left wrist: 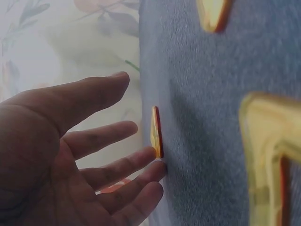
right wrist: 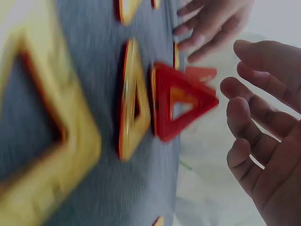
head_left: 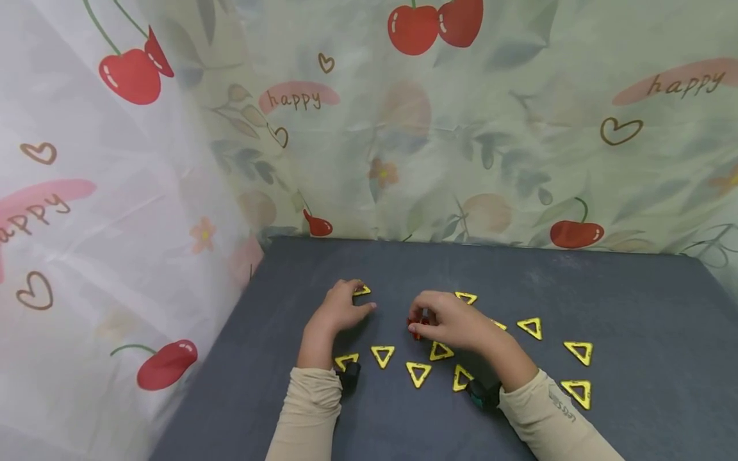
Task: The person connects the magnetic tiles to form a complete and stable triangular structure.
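My left hand (head_left: 340,308) reaches over a yellow triangular frame (head_left: 362,293) toward the back of the table, thumb spread away from the fingers. In the left wrist view its fingertips come right up to that frame (left wrist: 156,134), which is seen edge-on. Near the middle, my right hand (head_left: 455,321) curves loosely around a small red standing shape (head_left: 425,319). The right wrist view shows it as red triangular frames (right wrist: 163,106) leaning together like a pyramid, with a gap between them and the right fingers (right wrist: 239,110). A yellow triangle (right wrist: 128,94) lies beside it.
Several flat yellow triangles lie around the dark table (head_left: 230,410), including one (head_left: 383,349) in front of the hands and one (head_left: 578,344) far right. Dark wrist cameras (head_left: 483,394) sit below the sleeves. A printed curtain (head_left: 357,147) borders the back and left.
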